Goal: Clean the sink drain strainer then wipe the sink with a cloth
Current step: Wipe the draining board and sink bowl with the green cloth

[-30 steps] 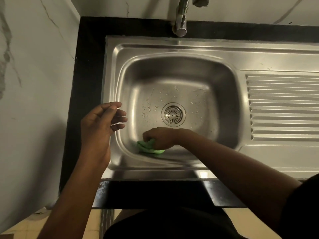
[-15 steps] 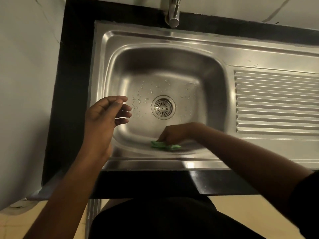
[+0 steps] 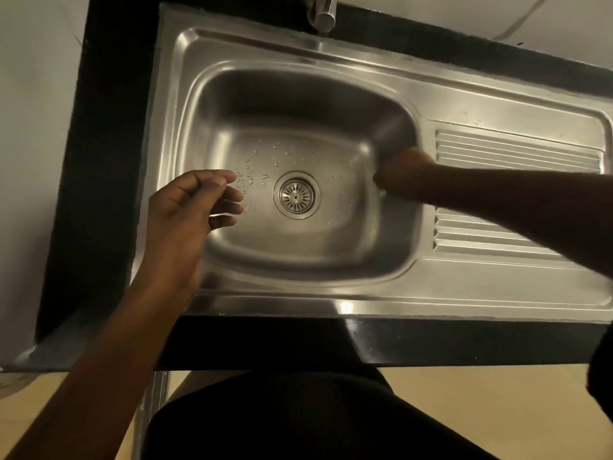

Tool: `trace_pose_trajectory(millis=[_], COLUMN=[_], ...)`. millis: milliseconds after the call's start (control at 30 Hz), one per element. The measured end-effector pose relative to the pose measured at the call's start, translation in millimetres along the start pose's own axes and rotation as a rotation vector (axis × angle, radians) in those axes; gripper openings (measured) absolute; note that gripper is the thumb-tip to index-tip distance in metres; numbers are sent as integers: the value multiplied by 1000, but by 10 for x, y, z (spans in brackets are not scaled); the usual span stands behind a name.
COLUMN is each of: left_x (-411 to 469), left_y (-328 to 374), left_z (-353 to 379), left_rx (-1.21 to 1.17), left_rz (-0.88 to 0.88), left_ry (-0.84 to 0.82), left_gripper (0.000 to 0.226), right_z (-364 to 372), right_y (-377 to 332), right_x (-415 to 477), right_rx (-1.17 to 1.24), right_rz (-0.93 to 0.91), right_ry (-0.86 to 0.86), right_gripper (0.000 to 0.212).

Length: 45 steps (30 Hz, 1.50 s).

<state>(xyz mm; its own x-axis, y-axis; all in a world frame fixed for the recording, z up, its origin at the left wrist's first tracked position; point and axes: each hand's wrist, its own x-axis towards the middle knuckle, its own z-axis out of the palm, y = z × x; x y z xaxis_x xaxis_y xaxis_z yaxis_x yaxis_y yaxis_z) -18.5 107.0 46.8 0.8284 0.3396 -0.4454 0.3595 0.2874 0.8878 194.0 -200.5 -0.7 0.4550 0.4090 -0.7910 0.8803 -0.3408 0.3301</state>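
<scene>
The steel sink (image 3: pixel 298 94) has a round drain strainer (image 3: pixel 297 194) seated in the middle of its basin floor, with water drops to its left. My right hand (image 3: pixel 403 175) presses against the basin's right wall, blurred, closed over a green cloth (image 3: pixel 383 193) of which only a small sliver shows under the fingers. My left hand (image 3: pixel 195 207) hovers over the basin's left rim, holding nothing, fingers loosely curled and apart.
A ribbed drainboard (image 3: pixel 517 154) lies to the right of the basin, partly crossed by my right forearm. The tap spout (image 3: pixel 323 11) hangs over the back rim. Black countertop (image 3: pixel 106 161) frames the sink, with a pale wall at left.
My right hand has swept the green cloth from the basin's near wall across to its right wall. The view has tilted and shifted. My left hand stays over the left rim.
</scene>
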Motion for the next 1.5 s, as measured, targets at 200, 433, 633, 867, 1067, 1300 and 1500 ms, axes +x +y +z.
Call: trace_pose_trajectory(millis=[200,433,633,867,1067,1300,1500], left_x=[-74,-141,-170,-183,-145,-134,-91], left_y=[-8,-60,-53,-55,-36,-61,-49], left_z=[76,125,104,107,81,97,36], left_rx=[40,56,16,27,41,49,49], left_rz=[2,11,19,9,11,-27,-9], left_ry=[7,9,12,-16,-9,60,18], left_gripper=[18,19,19,21,21,19,20], right_z=[-192,130,205,23,-611,-1108,-481], right_y=[217,-441,-1129,-1784,-2285,-2591,-2104], right_x=[244,445,404,486,768,934,746], right_rx=[-314,181,518,888,1137,1424,951], right_rz=[112,246,214,193,213,163,-12], right_ry=[167,73,-12,-4,126,296,66], right_gripper=[22,20,14,22,12,13,22])
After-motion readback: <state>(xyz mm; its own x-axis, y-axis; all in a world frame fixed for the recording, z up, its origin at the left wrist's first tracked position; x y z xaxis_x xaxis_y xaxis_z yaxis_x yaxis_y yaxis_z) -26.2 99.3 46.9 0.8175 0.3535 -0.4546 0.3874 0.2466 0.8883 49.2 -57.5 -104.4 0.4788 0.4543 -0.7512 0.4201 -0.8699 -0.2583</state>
